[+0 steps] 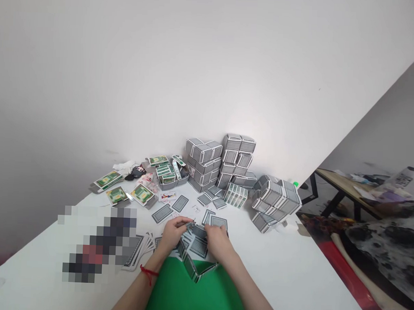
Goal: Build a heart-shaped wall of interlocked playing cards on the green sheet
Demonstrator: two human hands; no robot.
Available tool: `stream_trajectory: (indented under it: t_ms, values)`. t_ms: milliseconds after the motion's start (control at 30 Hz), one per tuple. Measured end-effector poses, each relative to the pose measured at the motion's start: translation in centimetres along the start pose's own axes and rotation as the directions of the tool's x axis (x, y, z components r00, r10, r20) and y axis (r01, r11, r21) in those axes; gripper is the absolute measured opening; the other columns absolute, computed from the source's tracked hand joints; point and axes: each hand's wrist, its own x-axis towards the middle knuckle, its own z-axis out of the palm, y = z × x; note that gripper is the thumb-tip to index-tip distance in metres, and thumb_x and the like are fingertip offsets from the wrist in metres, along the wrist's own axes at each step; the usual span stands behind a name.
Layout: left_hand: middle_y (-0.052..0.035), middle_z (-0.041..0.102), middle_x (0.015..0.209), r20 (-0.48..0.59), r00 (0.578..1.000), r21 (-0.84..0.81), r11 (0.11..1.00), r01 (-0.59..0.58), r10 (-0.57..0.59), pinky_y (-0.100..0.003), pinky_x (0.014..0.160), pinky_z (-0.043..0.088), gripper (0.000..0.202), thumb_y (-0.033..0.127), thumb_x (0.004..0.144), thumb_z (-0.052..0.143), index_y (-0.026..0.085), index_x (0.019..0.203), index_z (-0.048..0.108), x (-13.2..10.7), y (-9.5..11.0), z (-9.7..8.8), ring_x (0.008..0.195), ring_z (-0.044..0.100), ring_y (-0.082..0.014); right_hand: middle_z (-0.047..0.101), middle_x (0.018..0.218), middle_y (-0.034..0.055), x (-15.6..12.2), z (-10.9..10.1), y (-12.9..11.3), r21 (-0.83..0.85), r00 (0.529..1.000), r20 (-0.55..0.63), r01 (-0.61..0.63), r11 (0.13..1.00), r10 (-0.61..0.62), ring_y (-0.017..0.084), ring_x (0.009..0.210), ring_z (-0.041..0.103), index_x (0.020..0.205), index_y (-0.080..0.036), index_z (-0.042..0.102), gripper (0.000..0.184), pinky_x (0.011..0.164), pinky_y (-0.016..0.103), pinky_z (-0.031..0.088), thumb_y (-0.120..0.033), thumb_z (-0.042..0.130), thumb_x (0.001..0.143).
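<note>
My left hand pinches the edge of grey-backed playing cards, thumb and fingers pressed together. My right hand grips the other side with curled fingers; its fingertips are partly hidden. Between and below my hands is a frame of folded playing cards, its near corner pointing at my green top. Loose grey-backed cards lie face down just beyond my hands, with a face-up card among them. A fanned stack of cards lies left of my left forearm.
Stacked blocks of folded cards stand against the wall, with a taller stack and another pile to the right. Several green card boxes lie at the back left. A bin of folded cards holds more boxes. The table's right edge borders a chair.
</note>
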Motion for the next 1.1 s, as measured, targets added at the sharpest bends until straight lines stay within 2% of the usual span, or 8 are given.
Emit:
stream_trajectory:
  t_ms: [233,400,500,567,633,700,767,1100]
  values:
    - [-0.0056,0.073,0.082,-0.015,1.0,0.025,1.0,-0.005,0.006,-0.036,0.084,0.047,0.03,0.017,0.056,0.048,0.017,0.072,0.073,0.2,1.0,-0.6,0.085,0.064,-0.0228,0.066,0.088,0.013,0.2,-0.5,-1.1,-0.002,1.0,-0.016,-0.001,1.0,0.0,0.024,0.085,0.058,0.093,-0.012,0.059,0.037,0.077,0.033,0.033,0.006,0.041,0.067]
    - [-0.0028,0.07,0.068,0.034,0.999,0.039,0.999,-0.005,0.004,-0.031,0.067,0.048,0.029,0.016,0.054,0.047,0.015,0.071,0.071,0.3,0.0,-0.5,0.066,0.061,-0.0184,0.064,0.093,0.0159,0.3,0.3,-1.8,0.055,1.0,-0.004,-0.012,0.998,0.013,0.026,0.091,0.056,0.095,-0.01,0.059,0.037,0.081,0.035,0.033,0.005,0.04,0.067]
    - [-0.0023,0.069,0.069,0.056,0.998,-0.015,1.0,-0.015,0.016,-0.03,0.069,0.047,0.027,0.015,0.053,0.048,0.015,0.071,0.069,0.3,-0.2,-0.4,0.068,0.061,-0.018,0.063,0.101,0.0131,0.1,-0.4,-0.3,0.2,0.999,0.007,0.034,0.979,-0.036,0.025,0.095,0.054,0.107,-0.013,0.056,0.038,0.082,0.033,0.034,-0.006,0.052,0.07]
    - [-0.004,0.071,0.076,0.063,0.998,-0.028,1.0,-0.007,0.008,-0.031,0.073,0.047,0.03,0.015,0.053,0.048,0.015,0.074,0.069,0.3,-0.1,-0.5,0.075,0.062,-0.0196,0.06,0.112,0.0106,-0.1,-1.3,1.4,0.242,0.999,-0.011,0.049,0.969,-0.048,0.026,0.105,0.05,0.113,-0.017,0.054,0.05,0.087,0.034,0.032,-0.012,0.062,0.065]
    - [-0.0054,0.072,0.083,0.063,0.998,-0.009,1.0,0.006,-0.005,-0.032,0.077,0.046,0.034,0.016,0.053,0.047,0.015,0.077,0.071,0.4,0.0,-0.5,0.081,0.062,-0.0209,0.06,0.111,0.0081,-0.3,-2.0,3.2,0.218,0.999,0.035,0.016,0.976,-0.024,0.028,0.107,0.049,0.107,-0.021,0.059,0.044,0.089,0.037,0.031,-0.013,0.062,0.064]
    - [-0.0053,0.072,0.085,0.069,0.998,0.026,1.0,0.004,-0.006,-0.032,0.078,0.045,0.035,0.016,0.054,0.046,0.016,0.078,0.072,0.5,0.1,-0.5,0.082,0.061,-0.0214,0.064,0.102,0.0088,-0.4,-2.1,4.6,0.243,0.992,0.121,-0.064,0.968,0.036,0.025,0.098,0.054,0.095,-0.018,0.063,0.027,0.081,0.033,0.036,-0.012,0.055,0.07]
    - [-0.0045,0.072,0.082,0.086,0.996,0.045,0.999,-0.008,0.005,-0.031,0.076,0.044,0.033,0.017,0.054,0.045,0.016,0.075,0.071,0.5,0.2,-0.4,0.079,0.061,-0.021,0.066,0.095,0.0087,-0.4,-1.7,5.3,0.308,0.992,0.122,-0.076,0.948,0.04,0.023,0.091,0.058,0.088,-0.016,0.064,0.021,0.076,0.028,0.038,-0.012,0.047,0.075]
    - [-0.0026,0.066,0.073,0.138,0.989,0.022,0.998,-0.058,0.055,-0.029,0.074,0.044,0.031,0.017,0.056,0.043,0.015,0.075,0.067,0.0,1.0,0.2,0.073,0.057,-0.0179,0.066,0.095,0.0065,0.2,-0.7,1.9,0.415,0.999,0.037,-0.012,0.91,-0.003,0.019,0.09,0.058,0.093,-0.018,0.061,0.027,0.075,0.024,0.037,-0.008,0.045,0.074]
